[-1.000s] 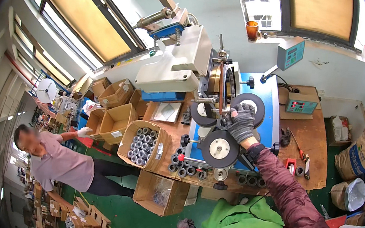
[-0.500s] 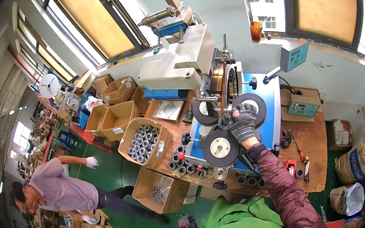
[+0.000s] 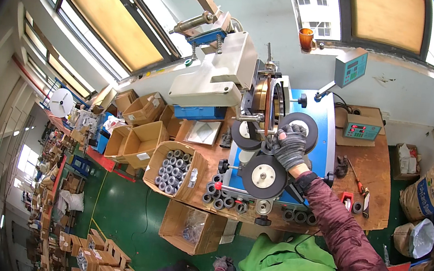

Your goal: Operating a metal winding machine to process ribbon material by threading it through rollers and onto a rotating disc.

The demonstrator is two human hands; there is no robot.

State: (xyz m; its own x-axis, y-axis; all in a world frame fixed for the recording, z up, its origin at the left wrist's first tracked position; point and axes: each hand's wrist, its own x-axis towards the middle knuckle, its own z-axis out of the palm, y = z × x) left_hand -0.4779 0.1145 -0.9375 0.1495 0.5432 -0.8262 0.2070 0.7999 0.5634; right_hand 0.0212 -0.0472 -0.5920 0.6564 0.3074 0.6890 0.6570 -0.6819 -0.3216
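Right hand (image 3: 290,144): gloved, stayed on machine (image 3: 277,126) by upper black reel (image 3: 300,128), fingers curled, hold unclear | left hand (image 3: 222,266): low by knee, grip unreadable | change: co-worker left aisle; reels, worktop (image 3: 375,171) unmoved | work unaffected

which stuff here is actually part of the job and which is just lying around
In use:
right hand in a grey glove, on the winding machine
black reels
box of grey rolls

Lying about:
screwdriver
orange cup
sacks
empty cardboard boxes
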